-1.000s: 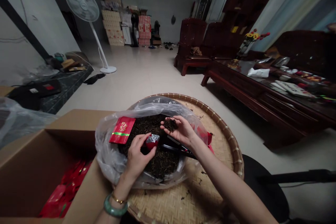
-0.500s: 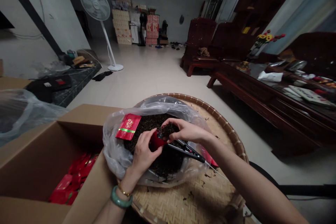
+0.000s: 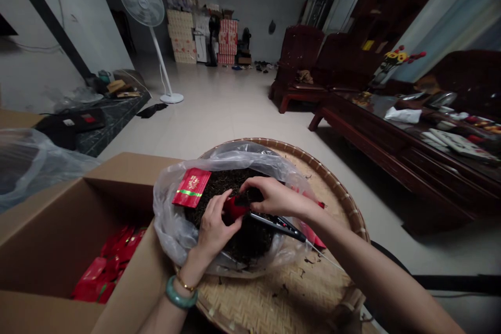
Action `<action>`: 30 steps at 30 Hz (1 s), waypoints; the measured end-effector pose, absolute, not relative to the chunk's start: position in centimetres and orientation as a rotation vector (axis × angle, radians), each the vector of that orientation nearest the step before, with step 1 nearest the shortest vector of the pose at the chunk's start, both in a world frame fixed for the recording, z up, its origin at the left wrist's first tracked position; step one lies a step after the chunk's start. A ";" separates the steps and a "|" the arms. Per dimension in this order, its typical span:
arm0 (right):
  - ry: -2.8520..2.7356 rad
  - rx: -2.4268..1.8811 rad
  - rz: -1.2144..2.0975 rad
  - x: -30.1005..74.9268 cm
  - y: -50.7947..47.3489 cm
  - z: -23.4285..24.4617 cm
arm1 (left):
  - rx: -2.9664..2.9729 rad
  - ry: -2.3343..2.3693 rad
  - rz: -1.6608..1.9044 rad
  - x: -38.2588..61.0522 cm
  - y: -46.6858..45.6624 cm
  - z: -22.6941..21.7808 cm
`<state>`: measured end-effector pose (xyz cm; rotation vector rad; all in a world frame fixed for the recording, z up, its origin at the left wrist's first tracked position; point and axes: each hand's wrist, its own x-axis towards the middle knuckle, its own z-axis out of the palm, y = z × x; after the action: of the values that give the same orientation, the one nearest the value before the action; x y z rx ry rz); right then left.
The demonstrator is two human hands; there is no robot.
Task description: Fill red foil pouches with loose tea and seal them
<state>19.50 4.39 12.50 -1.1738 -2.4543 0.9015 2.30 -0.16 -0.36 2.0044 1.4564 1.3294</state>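
My left hand is closed round a small red packet, holding it over the dark loose tea in a clear plastic bag. My right hand is cupped palm down over the packet's mouth, fingertips pinched on tea leaves. A flat red packet with a green stripe lies on the bag's left edge. The bag rests on a round woven bamboo tray. A dark scissor-like tool lies under my right wrist.
An open cardboard box at the left holds several red packets. A standing fan, stacked cartons, dark wooden chairs and a long cluttered wooden table stand farther off. Another plastic bag is at far left.
My right hand, which held tea in its upturned palm, has turned over and come down onto the small packet in my left hand. The view has shifted slightly.
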 end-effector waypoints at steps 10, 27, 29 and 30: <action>-2.505 -1.153 0.675 19.1 4.0 11.7 | 2.026 1.475 1.301 2.3 -0.2 -0.4; -2.532 -1.230 0.522 18.3 3.3 11.0 | 2.054 1.526 1.325 2.3 -0.1 -0.5; -2.545 -1.265 0.479 18.0 3.2 10.8 | 2.057 1.524 1.334 2.3 -0.1 -0.5; -2.541 -1.268 0.461 17.9 3.2 10.7 | 2.053 1.522 1.340 2.3 -0.1 -0.5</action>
<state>17.86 3.15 10.68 -1.2676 -2.5408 0.4610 2.31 -0.15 -0.47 2.0535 1.5224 1.3399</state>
